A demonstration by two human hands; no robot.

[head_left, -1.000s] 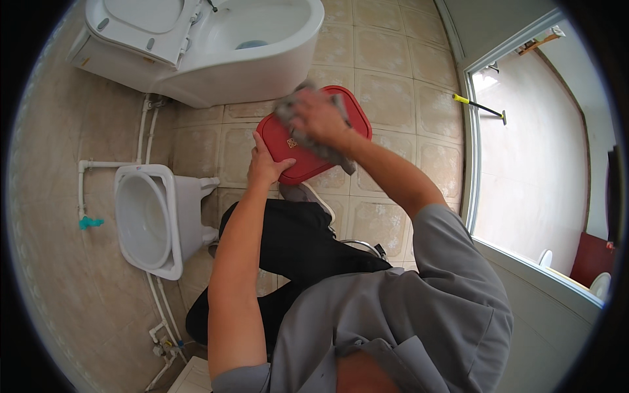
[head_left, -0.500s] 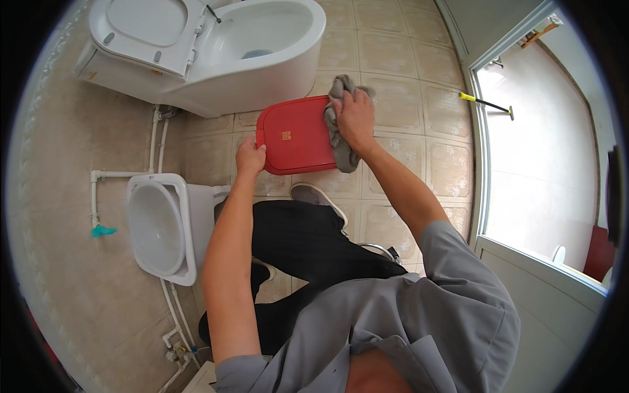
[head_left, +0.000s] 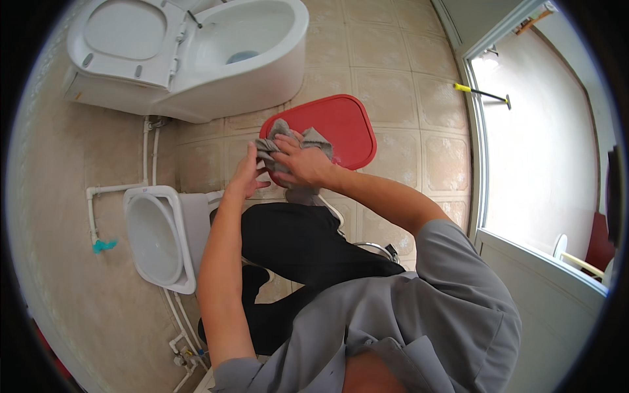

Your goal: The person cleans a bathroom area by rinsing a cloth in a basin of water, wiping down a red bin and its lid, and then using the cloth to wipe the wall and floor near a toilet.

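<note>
A red plastic lid-like panel (head_left: 350, 131) with rounded corners and a raised rim is held low over the tiled floor in front of me; what supports it is hidden. My right hand (head_left: 303, 164) presses a bunched grey cloth (head_left: 318, 141) onto the panel's left part, fingers bent over the fabric. At the panel's left edge is my left hand (head_left: 246, 173), its fingers and thumb apart. Its upper fingertips meet the cloth, and its lower fingers are beside the panel's near-left corner. Whether it bears any of the panel's weight cannot be seen.
A white toilet (head_left: 223, 85) with its lid raised stands at the far left. Nearer is a white wall-side basin (head_left: 157, 239) with white pipes (head_left: 118, 190). A yellow-handled tool (head_left: 485, 93) lies by the glazed door frame (head_left: 478, 164) at right. Beige tiles (head_left: 386, 98) cover the floor.
The red panel has turned and shifted right, and its printed mark no longer shows. The right hand has carried the cloth left across it. The left hand's grip on the edge has loosened.
</note>
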